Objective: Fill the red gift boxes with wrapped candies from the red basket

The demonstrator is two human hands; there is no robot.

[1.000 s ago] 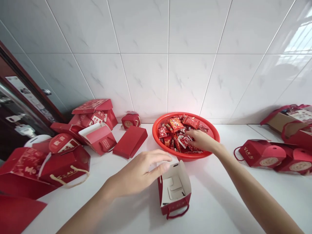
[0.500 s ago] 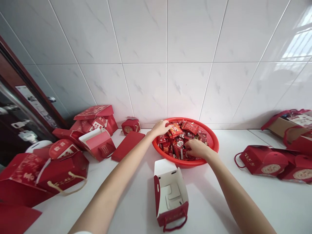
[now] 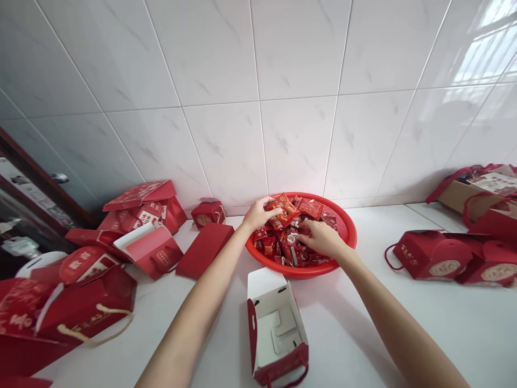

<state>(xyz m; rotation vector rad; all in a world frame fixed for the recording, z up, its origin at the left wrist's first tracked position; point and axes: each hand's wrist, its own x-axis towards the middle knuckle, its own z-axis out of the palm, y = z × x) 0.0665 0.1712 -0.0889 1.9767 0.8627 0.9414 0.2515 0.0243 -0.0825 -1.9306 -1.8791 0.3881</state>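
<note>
Clearly, the left hand [image 3: 259, 213] has its thumb and fingers on a shiny red-and-yellow wrapped packet [image 3: 284, 209], pinching it at its left end. Over to the right, the right hand [image 3: 321, 237] reaches in with its fingers bent down among small red and dark-red wrapped sweets [image 3: 289, 240]; whether it has closed on one, I cannot tell. Both hands are at the oval red plastic basket with perforated sides [image 3: 350, 226], and the packet is inside it, on the heap toward the left.

Just in front of the basket, between the two forearms, an open red cardboard box with a white inside [image 3: 278, 328] stands on the white countertop [image 3: 343, 334], its flaps spread and a dark-red cord handle at the near end. Left of the basket lie a plain flat red carton [image 3: 205, 249] and, behind it near the wall, a small closed red box with a round gold emblem [image 3: 209, 213]. Farther left, red gift boxes with printed patterns [image 3: 139, 213] crowd together, one with a cream rope handle. Well to the right, two red boxes with round pale emblems [image 3: 444, 258] sit side by side. White marbled tiles [image 3: 299, 134] rise behind the countertop.
</note>
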